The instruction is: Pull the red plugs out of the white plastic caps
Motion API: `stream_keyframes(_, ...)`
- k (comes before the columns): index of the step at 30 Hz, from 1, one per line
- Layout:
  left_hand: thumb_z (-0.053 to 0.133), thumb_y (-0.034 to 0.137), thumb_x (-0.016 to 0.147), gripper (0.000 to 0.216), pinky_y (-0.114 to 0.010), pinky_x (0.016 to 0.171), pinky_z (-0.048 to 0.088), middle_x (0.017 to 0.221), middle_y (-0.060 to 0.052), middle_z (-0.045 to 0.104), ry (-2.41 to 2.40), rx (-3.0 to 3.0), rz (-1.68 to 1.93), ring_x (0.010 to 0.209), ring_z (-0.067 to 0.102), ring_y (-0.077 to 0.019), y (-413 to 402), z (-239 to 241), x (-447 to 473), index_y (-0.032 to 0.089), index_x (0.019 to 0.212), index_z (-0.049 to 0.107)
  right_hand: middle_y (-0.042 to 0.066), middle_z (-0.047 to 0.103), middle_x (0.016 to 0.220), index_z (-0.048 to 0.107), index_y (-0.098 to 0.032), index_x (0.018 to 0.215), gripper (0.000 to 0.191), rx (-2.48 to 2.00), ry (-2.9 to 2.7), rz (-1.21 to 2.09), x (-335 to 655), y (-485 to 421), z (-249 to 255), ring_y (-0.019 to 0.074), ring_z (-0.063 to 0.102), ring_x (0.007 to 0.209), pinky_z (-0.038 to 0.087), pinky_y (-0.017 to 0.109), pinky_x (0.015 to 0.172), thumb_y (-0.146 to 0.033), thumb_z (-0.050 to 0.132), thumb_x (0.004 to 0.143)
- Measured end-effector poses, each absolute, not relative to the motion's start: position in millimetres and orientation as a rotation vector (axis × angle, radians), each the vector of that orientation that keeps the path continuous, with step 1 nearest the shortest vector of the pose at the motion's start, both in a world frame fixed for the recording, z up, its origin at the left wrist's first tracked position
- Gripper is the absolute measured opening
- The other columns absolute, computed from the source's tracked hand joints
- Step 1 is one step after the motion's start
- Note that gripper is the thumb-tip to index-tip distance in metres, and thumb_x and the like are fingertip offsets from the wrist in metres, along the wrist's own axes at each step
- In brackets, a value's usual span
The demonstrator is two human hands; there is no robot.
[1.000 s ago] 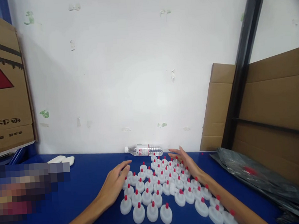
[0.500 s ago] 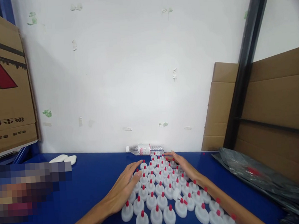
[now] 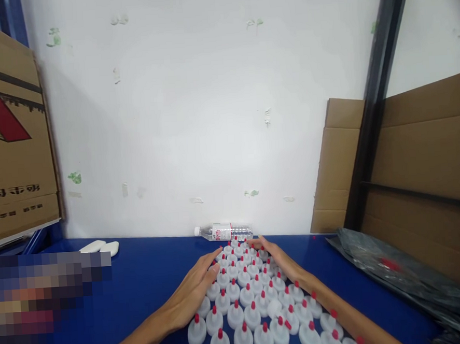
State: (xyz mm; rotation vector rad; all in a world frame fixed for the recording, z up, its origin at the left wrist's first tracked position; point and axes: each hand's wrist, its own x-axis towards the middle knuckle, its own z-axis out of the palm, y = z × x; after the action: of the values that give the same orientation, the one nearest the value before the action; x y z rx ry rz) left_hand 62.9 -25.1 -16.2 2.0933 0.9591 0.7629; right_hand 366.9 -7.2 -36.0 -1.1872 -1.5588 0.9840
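Several small white bottle caps with red tips (image 3: 245,295) stand packed together on a blue table (image 3: 143,281). My left hand (image 3: 192,291) lies flat and open against the left edge of the cluster. My right hand (image 3: 278,262) is open too, its fingers stretched along the far right edge, with the forearm resting beside the caps. The two hands flank the group and hold nothing.
A clear water bottle (image 3: 224,231) lies on its side at the wall behind the caps. Two white oblong pieces (image 3: 100,247) sit at the far left. Dark plastic bags (image 3: 400,276) cover the right side. Cardboard boxes (image 3: 10,138) stand left and right (image 3: 425,170).
Both hands have slid inward, pushing the caps into a tighter cluster. The left hand has moved right and forward against the group.
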Motion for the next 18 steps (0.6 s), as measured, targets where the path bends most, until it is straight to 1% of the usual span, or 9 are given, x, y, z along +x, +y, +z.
stream_keyframes(2, 0.031, 0.062, 0.103, 0.061, -0.051, 0.126, 0.019, 0.163, -0.003, 0.034, 0.961, 2.084, 0.778, 0.151, 0.028, -0.0288, -25.3, -15.9, 62.6, 0.032, 0.156, 0.035, 0.009, 0.066, 0.134, 0.069, -0.028, 0.127, 0.068, -1.176, -1.541, 0.994, 367.1, -8.0, -36.0, 0.0311, 0.052, 0.133, 0.027, 0.052, 0.116, -0.078, 0.036, 0.093)
stream_keyframes(5, 0.031, 0.062, 0.103, 0.061, -0.05, 0.125, 0.021, 0.163, -0.002, 0.033, 0.979, 2.069, 0.816, 0.151, 0.029, -0.028, -25.9, -15.3, 62.1, 0.033, 0.156, 0.035, 0.009, 0.067, 0.133, 0.066, -0.027, 0.13, 0.076, -1.161, -1.493, 0.983, 371.9, -5.0, -37.1, 0.0293, 0.054, 0.132, 0.03, 0.05, 0.115, -0.08, 0.026, 0.094)
stream_keyframes(7, 0.031, 0.061, 0.103, 0.06, -0.05, 0.124, 0.023, 0.162, -0.003, 0.035, 0.991, 2.082, 0.847, 0.15, 0.031, -0.0279, -25.5, -15.5, 62.0, 0.033, 0.155, 0.037, 0.01, 0.068, 0.131, 0.068, -0.026, 0.127, 0.082, -1.158, -1.462, 0.943, 375.6, -0.4, -38.6, 0.0289, 0.056, 0.129, 0.031, 0.048, 0.115, -0.083, 0.022, 0.092)
stream_keyframes(11, 0.03, 0.059, 0.103, 0.06, -0.05, 0.124, 0.025, 0.162, -0.005, 0.036, 1.018, 2.089, 0.894, 0.149, 0.032, -0.027, -23.9, -17.8, 61.9, 0.031, 0.155, 0.037, 0.013, 0.072, 0.122, 0.073, -0.022, 0.115, 0.09, -1.205, -1.422, 0.795, 380.4, 9.0, -42.6, 0.032, 0.063, 0.118, 0.041, 0.049, 0.106, -0.088, 0.019, 0.087)
stream_keyframes(13, 0.029, 0.06, 0.103, 0.06, -0.05, 0.124, 0.024, 0.162, -0.005, 0.036, 1.029, 2.067, 0.91, 0.15, 0.031, -0.0269, -23.8, -19.4, 62.2, 0.031, 0.155, 0.037, 0.014, 0.073, 0.116, 0.074, -0.021, 0.109, 0.088, -1.262, -1.428, 0.677, 383.2, 11.0, -43.8, 0.0322, 0.065, 0.111, 0.045, 0.048, 0.103, -0.087, 0.02, 0.087)
stream_keyframes(15, 0.028, 0.06, 0.103, 0.059, -0.05, 0.124, 0.023, 0.162, -0.004, 0.036, 1.028, 2.052, 0.913, 0.15, 0.031, -0.0268, -23.7, -21.0, 62.7, 0.031, 0.155, 0.037, 0.012, 0.074, 0.11, 0.073, -0.021, 0.107, 0.082, -1.34, -1.459, 0.545, 387.9, 10.1, -43.9, 0.0301, 0.067, 0.106, 0.046, 0.046, 0.1, -0.082, 0.02, 0.092)
stream_keyframes(16, 0.027, 0.059, 0.104, 0.059, -0.05, 0.124, 0.023, 0.161, -0.003, 0.037, 1.023, 2.049, 0.916, 0.15, 0.031, -0.0266, -23.2, -21.7, 62.8, 0.032, 0.155, 0.038, 0.011, 0.074, 0.108, 0.072, -0.021, 0.107, 0.076, -1.388, -1.487, 0.48, 391.0, 8.8, -43.6, 0.0284, 0.067, 0.103, 0.047, 0.045, 0.099, -0.077, 0.022, 0.095)
stream_keyframes(18, 0.025, 0.058, 0.105, 0.057, -0.048, 0.123, 0.027, 0.16, -0.004, 0.04, 1.025, 2.094, 0.934, 0.148, 0.035, -0.026, -19.9, -22.8, 61.6, 0.031, 0.154, 0.039, 0.009, 0.072, 0.106, 0.069, -0.02, 0.108, 0.057, -1.499, -1.567, 0.361, 398.0, 5.1, -42.5, 0.0246, 0.067, 0.1, 0.048, 0.045, 0.097, -0.064, 0.034, 0.101)
